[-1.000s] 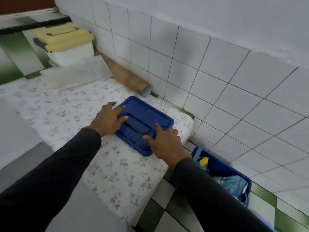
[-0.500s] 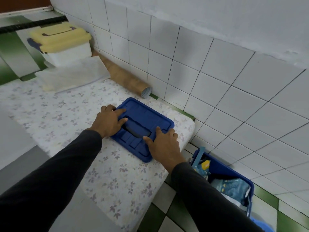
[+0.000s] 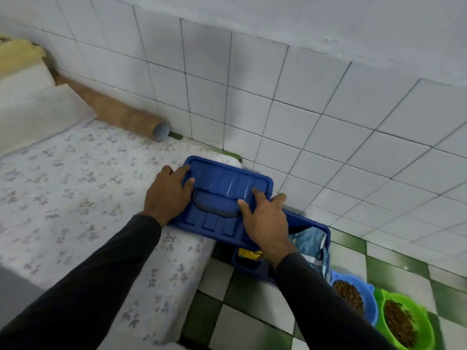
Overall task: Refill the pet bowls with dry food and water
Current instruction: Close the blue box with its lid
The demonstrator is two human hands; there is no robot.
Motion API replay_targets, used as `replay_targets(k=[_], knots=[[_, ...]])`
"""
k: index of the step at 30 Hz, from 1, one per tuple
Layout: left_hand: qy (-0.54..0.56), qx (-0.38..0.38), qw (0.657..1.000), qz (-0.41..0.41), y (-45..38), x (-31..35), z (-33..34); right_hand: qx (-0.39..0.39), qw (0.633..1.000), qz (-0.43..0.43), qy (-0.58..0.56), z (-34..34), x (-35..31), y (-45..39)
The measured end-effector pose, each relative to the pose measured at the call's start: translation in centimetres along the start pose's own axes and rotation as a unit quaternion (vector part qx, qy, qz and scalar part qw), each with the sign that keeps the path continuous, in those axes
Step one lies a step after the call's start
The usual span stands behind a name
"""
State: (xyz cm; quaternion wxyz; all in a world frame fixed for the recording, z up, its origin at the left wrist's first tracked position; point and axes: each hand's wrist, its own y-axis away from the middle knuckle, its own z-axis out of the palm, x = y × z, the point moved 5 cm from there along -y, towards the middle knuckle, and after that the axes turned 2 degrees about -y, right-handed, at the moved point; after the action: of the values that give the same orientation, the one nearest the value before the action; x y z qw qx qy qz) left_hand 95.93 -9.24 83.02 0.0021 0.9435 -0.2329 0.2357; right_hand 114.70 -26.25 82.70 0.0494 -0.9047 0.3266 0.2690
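I hold the blue lid [image 3: 227, 183] with both hands at the corner of the flowered mattress [image 3: 75, 188]: my left hand [image 3: 168, 192] curls its fingers around the lid's left end, and my right hand [image 3: 265, 218] grips the right end with its thumb and forefinger lying on top. The lid's right part juts past the mattress edge above the open blue bin [image 3: 313, 223], and just beyond the bin on the checkered floor [image 3: 252, 317] stand a blue bowl [image 3: 369, 294] and a green bowl [image 3: 424, 322], both holding brown dry food.
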Motion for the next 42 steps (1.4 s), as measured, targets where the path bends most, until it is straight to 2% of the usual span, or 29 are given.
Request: replay_targets(k=[5,9,12,16,18,20,22,33,35,39,42], knots=[[0.028,-0.014,0.999,0.043,1.0,6.5,3.8,0.036,0.997,0.062,0.004,-3.0,6.6,1.2],[0.038,-0.063,0.993,0.088,2.8,10.6,7.0,0.062,0.993,0.096,0.016,-4.6,11.9,2.4],[0.049,-0.092,0.991,0.087,4.1,12.2,9.5,0.056,0.991,0.12,0.028,-5.0,15.2,3.4],[0.028,-0.111,0.99,0.084,5.6,12.8,11.4,0.035,0.989,0.133,0.061,-4.4,17.7,4.3],[0.018,-0.108,0.99,0.086,6.3,12.7,11.8,-0.001,0.989,0.118,0.093,-3.7,18.4,4.6],[0.005,-0.102,0.991,0.088,6.8,12.7,12.1,-0.029,0.987,0.144,0.064,-3.0,19.3,5.0],[0.002,-0.101,0.991,0.088,7.1,12.6,12.4,-0.027,0.987,0.154,0.035,-2.7,19.8,5.3],[-0.004,-0.089,0.993,0.076,7.5,11.1,13.6,0.014,0.989,0.148,0.027,-2.3,21.0,5.0],[0.032,-0.091,0.992,0.081,7.3,10.9,13.9,0.023,0.987,0.16,0.012,-2.4,21.2,5.0],[0.223,-0.127,0.966,0.034,7.0,9.9,14.9,0.056,0.975,0.205,-0.063,-2.6,21.5,4.8],[0.223,-0.093,0.97,0.016,7.3,8.9,15.5,0.051,0.965,0.243,-0.079,-2.6,22.1,4.7]])
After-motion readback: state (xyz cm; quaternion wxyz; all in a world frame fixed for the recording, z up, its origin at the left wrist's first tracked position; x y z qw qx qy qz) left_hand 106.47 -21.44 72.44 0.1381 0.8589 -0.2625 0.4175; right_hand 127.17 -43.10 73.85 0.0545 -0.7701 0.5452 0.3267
